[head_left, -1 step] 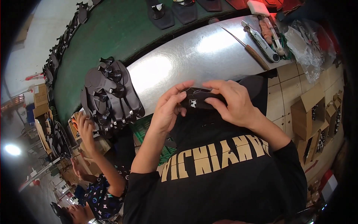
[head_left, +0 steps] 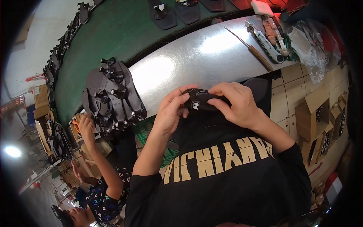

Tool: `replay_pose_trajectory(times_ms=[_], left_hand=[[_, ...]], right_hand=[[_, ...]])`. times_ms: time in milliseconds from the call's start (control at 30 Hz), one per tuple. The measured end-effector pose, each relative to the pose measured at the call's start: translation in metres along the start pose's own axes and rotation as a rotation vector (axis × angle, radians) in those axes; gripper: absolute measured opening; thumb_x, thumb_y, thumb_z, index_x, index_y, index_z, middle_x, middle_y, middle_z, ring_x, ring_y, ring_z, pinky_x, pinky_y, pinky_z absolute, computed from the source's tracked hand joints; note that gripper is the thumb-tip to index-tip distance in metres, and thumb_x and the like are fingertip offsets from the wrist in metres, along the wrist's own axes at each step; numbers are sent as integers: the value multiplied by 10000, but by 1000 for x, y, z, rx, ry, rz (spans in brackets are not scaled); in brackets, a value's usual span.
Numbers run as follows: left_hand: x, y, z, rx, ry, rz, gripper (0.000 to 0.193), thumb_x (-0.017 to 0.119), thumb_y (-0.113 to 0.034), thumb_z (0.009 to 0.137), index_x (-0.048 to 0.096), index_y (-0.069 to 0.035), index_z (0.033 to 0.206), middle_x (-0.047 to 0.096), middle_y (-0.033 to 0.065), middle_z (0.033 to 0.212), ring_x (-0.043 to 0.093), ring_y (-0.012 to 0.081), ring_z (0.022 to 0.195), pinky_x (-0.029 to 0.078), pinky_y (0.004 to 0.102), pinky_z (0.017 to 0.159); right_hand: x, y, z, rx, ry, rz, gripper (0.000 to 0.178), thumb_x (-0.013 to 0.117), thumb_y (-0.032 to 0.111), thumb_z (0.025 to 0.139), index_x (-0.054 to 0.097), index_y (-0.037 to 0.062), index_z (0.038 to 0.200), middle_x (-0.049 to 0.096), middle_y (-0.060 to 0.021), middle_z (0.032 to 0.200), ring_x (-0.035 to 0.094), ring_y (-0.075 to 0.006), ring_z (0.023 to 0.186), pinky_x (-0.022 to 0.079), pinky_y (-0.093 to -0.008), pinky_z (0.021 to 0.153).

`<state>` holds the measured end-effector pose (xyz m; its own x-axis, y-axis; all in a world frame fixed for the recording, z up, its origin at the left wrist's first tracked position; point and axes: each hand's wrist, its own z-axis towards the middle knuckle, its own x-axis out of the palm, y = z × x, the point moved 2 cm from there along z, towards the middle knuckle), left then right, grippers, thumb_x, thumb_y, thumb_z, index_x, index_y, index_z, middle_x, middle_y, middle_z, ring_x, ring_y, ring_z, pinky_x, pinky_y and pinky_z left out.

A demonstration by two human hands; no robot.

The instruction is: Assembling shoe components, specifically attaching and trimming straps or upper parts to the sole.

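Between both hands, just in front of the metal work surface, is a black sandal with a shiny silver ornament on its strap. My left hand pinches its left end, the thumb on the near side and the index finger along the top. My right hand grips the right end, thumb below and fingers above. The fingers and the strap hide part of the sandal. The dark sole of another sandal shows behind my right wrist.
A pile of black sandals stands left on the green belt. A co-worker's hand is beside it. On the metal surface lie an awl and a utility knife. An open cardboard box stands right.
My left index finger has come down slightly onto the sandal, and my right fingers have shifted a little. The co-worker's raised hand has moved slightly.
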<state>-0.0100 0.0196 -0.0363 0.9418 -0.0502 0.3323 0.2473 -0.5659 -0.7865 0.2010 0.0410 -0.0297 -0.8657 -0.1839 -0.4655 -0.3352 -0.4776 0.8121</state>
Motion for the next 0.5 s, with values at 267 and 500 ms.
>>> replay_pose_trajectory(times_ms=[267,500], left_hand=[[12,-2,3,3,-72,149,364,423,-142,925,592,40,1191,661,68,954,618,82,720,534,220,548],[14,3,-2,-1,-13,352,292,468,-164,963,625,-14,1159,642,42,916,578,71,722,500,216,564]], right_hand=[[4,1,2,-20,70,-42,182,737,104,761,565,67,809,601,-85,668,599,-297,604,453,-381,564],[11,-7,-3,42,95,-2,178,732,103,764,564,64,807,606,-100,664,616,-300,620,463,-391,560]])
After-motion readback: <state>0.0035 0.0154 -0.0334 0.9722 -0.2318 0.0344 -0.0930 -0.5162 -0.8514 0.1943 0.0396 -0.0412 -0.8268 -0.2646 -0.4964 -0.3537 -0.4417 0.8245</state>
